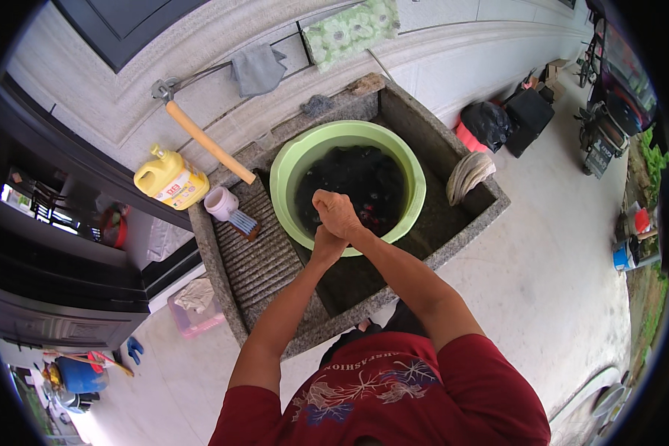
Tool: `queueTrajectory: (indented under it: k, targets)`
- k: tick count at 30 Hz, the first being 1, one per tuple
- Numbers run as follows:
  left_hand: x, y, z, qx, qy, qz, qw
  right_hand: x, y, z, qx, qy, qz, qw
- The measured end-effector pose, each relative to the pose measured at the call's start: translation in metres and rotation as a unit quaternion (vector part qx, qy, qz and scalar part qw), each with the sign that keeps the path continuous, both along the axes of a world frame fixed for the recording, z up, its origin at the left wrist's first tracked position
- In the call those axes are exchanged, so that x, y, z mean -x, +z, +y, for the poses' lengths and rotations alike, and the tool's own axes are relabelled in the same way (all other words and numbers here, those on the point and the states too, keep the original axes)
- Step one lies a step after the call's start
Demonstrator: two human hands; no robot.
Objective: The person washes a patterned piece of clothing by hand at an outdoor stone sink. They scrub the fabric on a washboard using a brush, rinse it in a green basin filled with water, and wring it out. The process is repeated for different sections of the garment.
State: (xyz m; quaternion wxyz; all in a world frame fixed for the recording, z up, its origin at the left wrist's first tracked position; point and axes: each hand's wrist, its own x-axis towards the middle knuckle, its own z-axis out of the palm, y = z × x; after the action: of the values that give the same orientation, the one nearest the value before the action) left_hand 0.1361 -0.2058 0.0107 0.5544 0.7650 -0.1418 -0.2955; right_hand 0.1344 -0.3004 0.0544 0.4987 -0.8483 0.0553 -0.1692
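My right hand (pixel 339 213) is curled, fingers bent, over the near side of a light green plastic basin (pixel 415 173). Just below it and pressed against it is my left hand (pixel 328 241), mostly covered by the right. Whether anything is between the two hands is hidden. Dark wet cloth (pixel 351 173) lies in the water in the basin, with a small reddish patch near its right side. The basin stands in a grey stone laundry sink (pixel 463 237), beside its ribbed washboard (pixel 256 267).
A yellow detergent jug (pixel 173 178), a pinkish cup (pixel 221 203) and a blue-bristled brush (pixel 243 223) stand at left. An orange hose (pixel 209 142) hangs from the tap (pixel 164 89). A folded cloth (pixel 471 175) drapes over the right rim. A grey cloth (pixel 258 69) hangs behind.
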Motion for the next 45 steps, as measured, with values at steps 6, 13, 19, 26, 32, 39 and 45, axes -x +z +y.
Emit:
queueTrajectory:
  k: [6, 13, 19, 26, 32, 39, 45]
  targets:
    - [0.012, 0.091, 0.016, 0.112, -0.039, 0.191, 0.975, 0.009, 0.047, -0.001, -0.314, 0.241, 0.021, 0.918]
    - [-0.011, 0.100, 0.015, 0.151, -0.058, 0.207, 0.965, -0.006, 0.104, -0.013, -0.120, 0.234, -0.141, 0.954]
    - [-0.011, 0.111, -0.019, -0.014, 0.051, 0.159, 0.986, -0.024, 0.087, -0.032, 0.020, 0.176, -0.155, 0.972]
    - [0.001, 0.084, -0.055, 0.031, 0.135, -0.112, 0.984, -0.031, 0.071, -0.049, 0.015, 0.153, -0.093, 0.984]
    - [-0.008, 0.060, -0.067, -0.095, 0.137, -0.188, 0.968, -0.041, 0.052, -0.059, -0.005, 0.129, -0.048, 0.990]
    - [-0.014, 0.033, -0.078, -0.250, 0.134, -0.264, 0.922, -0.048, 0.026, -0.067, -0.018, 0.061, 0.011, 0.998]
    - [-0.008, 0.022, -0.097, -0.346, 0.117, -0.254, 0.896, -0.048, -0.010, -0.078, -0.089, 0.018, -0.021, 0.996]
